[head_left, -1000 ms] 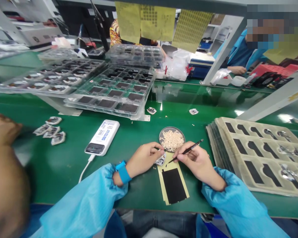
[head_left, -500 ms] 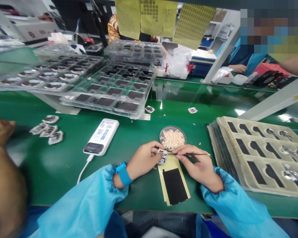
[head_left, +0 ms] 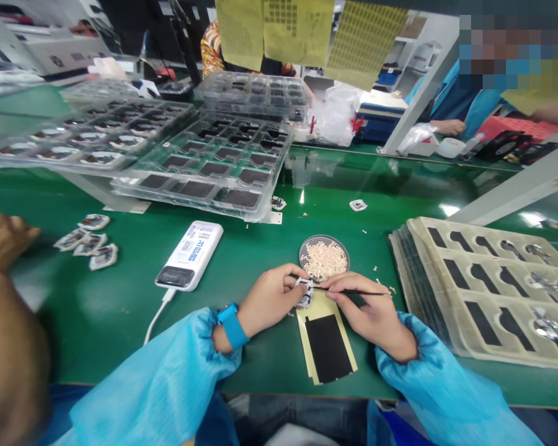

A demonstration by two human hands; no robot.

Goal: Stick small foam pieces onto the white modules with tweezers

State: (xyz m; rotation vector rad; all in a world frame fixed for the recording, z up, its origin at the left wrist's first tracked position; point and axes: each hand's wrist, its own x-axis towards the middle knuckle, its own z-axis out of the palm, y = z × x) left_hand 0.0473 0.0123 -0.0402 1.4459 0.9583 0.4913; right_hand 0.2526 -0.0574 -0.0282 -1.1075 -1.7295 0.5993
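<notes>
My left hand (head_left: 279,291) pinches a small white housing (head_left: 304,292) with dark parts inside. In my right hand (head_left: 369,310) is a pair of thin dark tweezers (head_left: 363,292), held almost level, with the tips at the right edge of the housing. Just beyond both hands stands a round dark dish (head_left: 302,253) heaped with small beige pieces (head_left: 325,257). Under the hands and toward me lies a yellow backing sheet (head_left: 307,347) bearing a black rectangular sheet (head_left: 329,350).
A white power bank (head_left: 190,255) with a cable lies left. Several white housings (head_left: 93,241) sit near a co-worker's hand (head_left: 4,238). Clear trays (head_left: 214,167) rest on a raised rack. Stacked beige trays (head_left: 488,291) with black strips stand right. Another housing (head_left: 358,205) lies farther back.
The tweezers have tilted a little in my right hand, their tips staying at the housing. The co-worker's hand at the left has shifted slightly to the right.
</notes>
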